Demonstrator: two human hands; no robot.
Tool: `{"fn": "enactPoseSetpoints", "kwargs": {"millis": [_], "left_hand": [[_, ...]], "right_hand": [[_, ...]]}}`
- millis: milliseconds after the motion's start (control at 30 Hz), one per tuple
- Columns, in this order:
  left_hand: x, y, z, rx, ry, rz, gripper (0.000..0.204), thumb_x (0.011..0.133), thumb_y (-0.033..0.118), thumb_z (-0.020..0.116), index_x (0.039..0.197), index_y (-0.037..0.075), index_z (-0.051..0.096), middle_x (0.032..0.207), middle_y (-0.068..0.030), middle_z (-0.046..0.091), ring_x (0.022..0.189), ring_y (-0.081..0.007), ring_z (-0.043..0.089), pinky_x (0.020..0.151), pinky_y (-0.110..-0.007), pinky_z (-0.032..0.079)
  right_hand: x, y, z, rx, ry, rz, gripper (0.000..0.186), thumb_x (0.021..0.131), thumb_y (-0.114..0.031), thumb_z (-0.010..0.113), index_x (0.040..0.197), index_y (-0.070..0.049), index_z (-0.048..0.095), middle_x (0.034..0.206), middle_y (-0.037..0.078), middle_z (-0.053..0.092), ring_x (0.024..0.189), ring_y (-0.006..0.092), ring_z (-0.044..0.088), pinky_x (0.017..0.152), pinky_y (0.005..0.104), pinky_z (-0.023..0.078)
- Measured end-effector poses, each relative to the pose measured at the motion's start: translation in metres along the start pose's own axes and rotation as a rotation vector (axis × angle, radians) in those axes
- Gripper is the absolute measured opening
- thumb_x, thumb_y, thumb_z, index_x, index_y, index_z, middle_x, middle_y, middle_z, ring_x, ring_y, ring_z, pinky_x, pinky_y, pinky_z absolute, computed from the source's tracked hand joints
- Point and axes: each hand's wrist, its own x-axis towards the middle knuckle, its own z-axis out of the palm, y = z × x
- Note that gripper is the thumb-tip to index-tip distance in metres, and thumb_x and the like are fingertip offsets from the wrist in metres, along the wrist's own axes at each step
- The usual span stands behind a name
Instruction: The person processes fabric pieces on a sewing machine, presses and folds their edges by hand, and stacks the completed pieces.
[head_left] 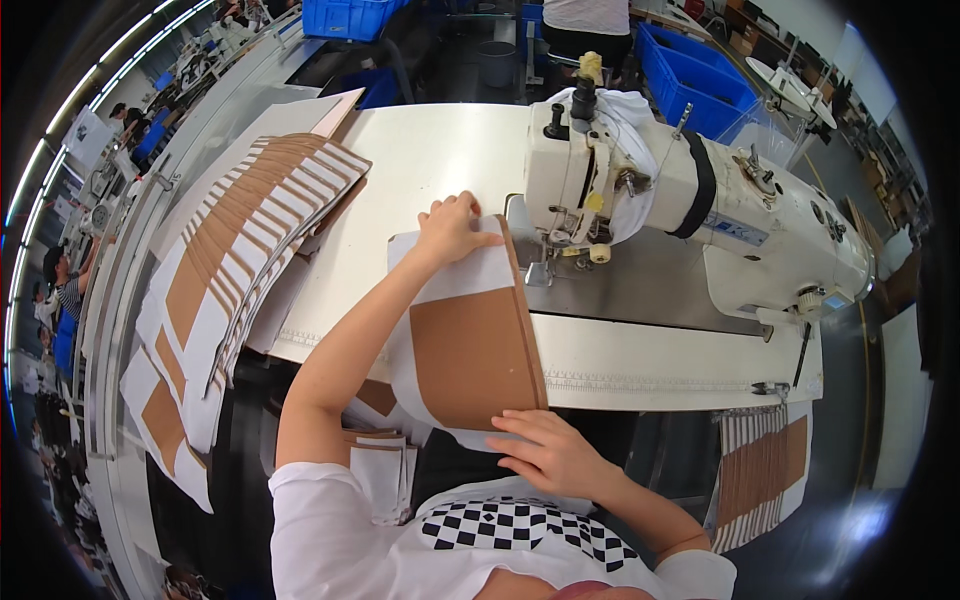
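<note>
My left hand (455, 230) grips the top of a brown-and-white panel (470, 355) lying over the table's front half, just left of the sewing machine's needle area (570, 255). Its right edge is beside the presser foot. At the panel's lower right corner, my right hand (545, 455) has its fingers spread, touching the edge. A large fanned stack of similar panels (190, 290) lies to the left, and more loose pieces (378, 470) are below the table edge by my left elbow.
The white tabletop (430, 150) carries the machine (760, 230) at the right. Another striped stack (760, 470) hangs at the front right. Blue crates (690, 80) stand behind, near a person in white (585, 15). Other workers (65, 290) sit along the far left.
</note>
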Motion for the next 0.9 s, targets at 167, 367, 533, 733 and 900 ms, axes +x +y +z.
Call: {"fn": "enactPoseSetpoints", "kwargs": {"millis": [167,367,533,733,900], "left_hand": [[-0.024,0.019,-0.022,-0.438,-0.369,-0.042,0.022,0.084,0.022,0.073,0.088,0.001,0.068,0.089,-0.0043,0.064,0.079,-0.0132,0.056,0.072,-0.03,0.045],[-0.046,0.047,-0.004,-0.572,-0.264,0.022,0.016,0.083,0.006,0.069,0.099,0.004,0.069,0.093,-0.0051,0.061,0.076,-0.0172,0.056,0.072,-0.028,0.048],[-0.045,0.042,0.003,-0.139,-0.071,0.616,0.028,0.07,-0.004,0.064,0.097,0.004,0.069,0.103,-0.0064,0.063,0.09,-0.0256,0.06,0.077,-0.035,0.052],[-0.02,0.029,0.019,-0.25,-0.02,0.708,0.035,0.063,-0.007,0.063,0.096,0.003,0.07,0.102,-0.0041,0.064,0.089,-0.0235,0.058,0.078,-0.033,0.054],[-0.036,0.038,0.002,-0.146,-0.127,0.672,0.038,0.061,-0.01,0.063,0.096,0.002,0.07,0.098,-0.0062,0.065,0.092,-0.0264,0.06,0.078,-0.035,0.054]], "right_hand": [[0.022,0.019,-0.028,-0.007,0.452,0.409,0.025,0.087,-0.01,0.065,0.111,-0.004,0.065,0.119,0.017,0.06,0.106,0.031,0.06,0.088,0.0385,0.051],[0.071,0.055,-0.043,0.325,0.382,0.856,0.029,0.088,-0.024,0.068,0.104,-0.002,0.058,0.076,0.012,0.067,0.059,0.0225,0.064,0.056,0.0324,0.05],[0.08,0.075,-0.042,0.295,0.281,0.949,0.027,0.085,-0.026,0.07,0.081,-0.001,0.058,0.057,0.012,0.061,0.053,0.0233,0.062,0.053,0.0349,0.045],[0.099,0.077,-0.043,0.028,0.417,0.912,0.025,0.085,-0.021,0.07,0.077,-0.001,0.057,0.054,0.012,0.059,0.044,0.0202,0.056,0.048,0.0347,0.043],[0.094,0.059,-0.037,0.051,0.476,0.979,0.015,0.087,-0.014,0.065,0.086,-0.003,0.056,0.061,0.015,0.062,0.058,0.0338,0.063,0.055,0.0413,0.048]]}}
